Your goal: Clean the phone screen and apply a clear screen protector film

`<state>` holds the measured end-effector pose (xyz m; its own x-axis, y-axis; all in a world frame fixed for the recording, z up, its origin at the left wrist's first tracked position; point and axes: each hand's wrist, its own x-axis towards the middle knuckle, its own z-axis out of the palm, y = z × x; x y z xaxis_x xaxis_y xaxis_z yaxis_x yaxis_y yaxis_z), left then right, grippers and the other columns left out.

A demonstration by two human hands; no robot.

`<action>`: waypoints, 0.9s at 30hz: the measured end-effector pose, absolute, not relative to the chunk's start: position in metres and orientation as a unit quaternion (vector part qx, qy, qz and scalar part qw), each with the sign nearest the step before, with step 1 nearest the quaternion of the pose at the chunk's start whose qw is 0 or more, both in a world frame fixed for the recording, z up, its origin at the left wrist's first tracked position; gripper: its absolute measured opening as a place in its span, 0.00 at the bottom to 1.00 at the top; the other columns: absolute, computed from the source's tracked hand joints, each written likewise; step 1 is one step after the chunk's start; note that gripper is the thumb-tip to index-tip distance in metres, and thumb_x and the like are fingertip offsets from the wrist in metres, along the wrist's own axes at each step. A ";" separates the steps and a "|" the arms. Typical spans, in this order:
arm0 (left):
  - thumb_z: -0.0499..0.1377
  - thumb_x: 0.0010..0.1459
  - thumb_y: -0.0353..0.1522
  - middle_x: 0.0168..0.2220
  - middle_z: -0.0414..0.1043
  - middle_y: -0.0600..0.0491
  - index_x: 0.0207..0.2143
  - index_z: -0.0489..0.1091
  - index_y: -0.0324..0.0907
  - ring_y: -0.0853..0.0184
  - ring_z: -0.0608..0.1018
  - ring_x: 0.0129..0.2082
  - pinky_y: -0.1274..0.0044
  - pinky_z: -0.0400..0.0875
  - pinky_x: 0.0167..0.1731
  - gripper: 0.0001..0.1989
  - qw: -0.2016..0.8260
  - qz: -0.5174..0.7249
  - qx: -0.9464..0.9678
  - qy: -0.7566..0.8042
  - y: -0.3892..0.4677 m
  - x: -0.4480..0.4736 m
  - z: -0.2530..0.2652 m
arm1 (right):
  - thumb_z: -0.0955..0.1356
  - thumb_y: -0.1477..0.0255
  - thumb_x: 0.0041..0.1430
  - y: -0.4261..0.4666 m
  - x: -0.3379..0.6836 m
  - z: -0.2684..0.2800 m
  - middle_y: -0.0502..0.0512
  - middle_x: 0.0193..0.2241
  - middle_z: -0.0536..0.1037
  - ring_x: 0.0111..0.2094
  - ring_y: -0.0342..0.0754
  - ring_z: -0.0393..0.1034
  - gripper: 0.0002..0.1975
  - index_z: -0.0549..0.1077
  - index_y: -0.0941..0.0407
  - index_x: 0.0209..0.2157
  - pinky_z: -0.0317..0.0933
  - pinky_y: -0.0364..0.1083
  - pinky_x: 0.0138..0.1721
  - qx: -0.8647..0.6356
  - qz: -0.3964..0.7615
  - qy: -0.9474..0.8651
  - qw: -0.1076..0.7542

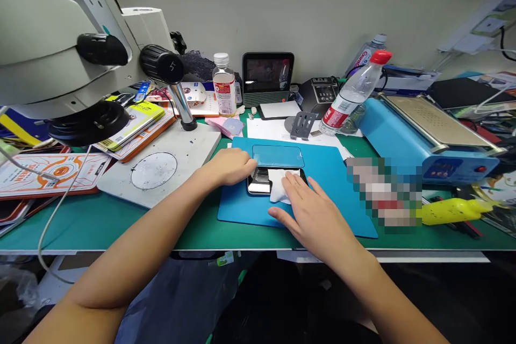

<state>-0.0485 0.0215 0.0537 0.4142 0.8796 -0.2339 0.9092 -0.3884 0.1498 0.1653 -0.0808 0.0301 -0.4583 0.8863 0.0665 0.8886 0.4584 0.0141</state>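
Note:
A phone with a shiny, mirror-like surface (258, 188) lies on the blue mat (338, 193). My left hand (233, 166) is closed at the phone's left end, its fingers curled and their tips against the edge. My right hand (312, 207) lies flat over the phone's right part, fingers stretched out and thumb spread. Under those fingers a folded white cloth (278, 185) is pressed on the phone, covering its middle. Just beyond the phone, a clear glass panel with a dark outline (278, 156) rests on the mat.
A microscope (60, 59) overhangs the left, its pale base (189, 158) beside the mat. Behind stand a bottle (224, 86), a small screen (268, 75), a phone stand (303, 124) and a red-capped bottle (355, 91). Rightward are a blue heating machine (403, 137) and a yellow bottle (451, 210).

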 end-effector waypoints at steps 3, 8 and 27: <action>0.42 0.66 0.38 0.42 0.81 0.39 0.33 0.78 0.39 0.50 0.81 0.45 0.68 0.69 0.40 0.26 0.128 -0.058 0.830 0.539 0.022 -0.048 0.054 | 0.57 0.44 0.69 -0.066 0.147 0.028 0.76 0.69 0.61 0.71 0.67 0.54 0.48 0.60 0.73 0.68 0.51 0.65 0.70 -0.515 0.007 -0.857 0.032; 0.42 0.66 0.36 0.42 0.81 0.39 0.32 0.78 0.39 0.50 0.81 0.45 0.69 0.69 0.39 0.25 0.123 -0.071 0.834 0.533 0.021 -0.048 0.054 | 0.62 0.35 0.57 -0.070 0.095 0.022 0.78 0.72 0.53 0.74 0.68 0.46 0.62 0.52 0.76 0.71 0.43 0.61 0.73 -0.492 0.067 -0.864 0.081; 0.42 0.67 0.37 0.44 0.81 0.39 0.34 0.78 0.40 0.50 0.80 0.46 0.68 0.69 0.39 0.25 0.124 -0.065 0.826 0.546 0.024 -0.050 0.053 | 0.60 0.40 0.63 -0.066 0.113 0.019 0.89 0.67 0.57 0.71 0.75 0.52 0.57 0.57 0.83 0.66 0.48 0.64 0.71 -0.577 -0.015 -0.816 0.029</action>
